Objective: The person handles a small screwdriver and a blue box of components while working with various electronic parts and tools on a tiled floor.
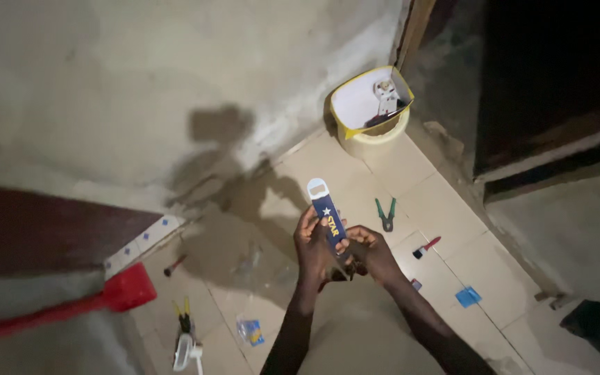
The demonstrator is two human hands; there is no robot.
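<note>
A flat blue bottle opener [328, 210] stands upright, white end up.

One view only: head cam, looking steeply down from standing height onto the tiled floor [446, 208] and wall base [175, 83] (frame tilted, somewhat dim). Both hands sit low-centre, close to the lens; floor clutter lies farther off.

We've got a flat metal bottle opener [328, 212] here, glossy blue coating with a bare shiny head. The floor tiles [446, 208] look smooth and slightly glossy, while the wall [140, 76] is rough, matt plaster. The pliers [386, 214] have green plastic-looking grips, and the yellow box [355, 104] looks like cardboard.
</note>
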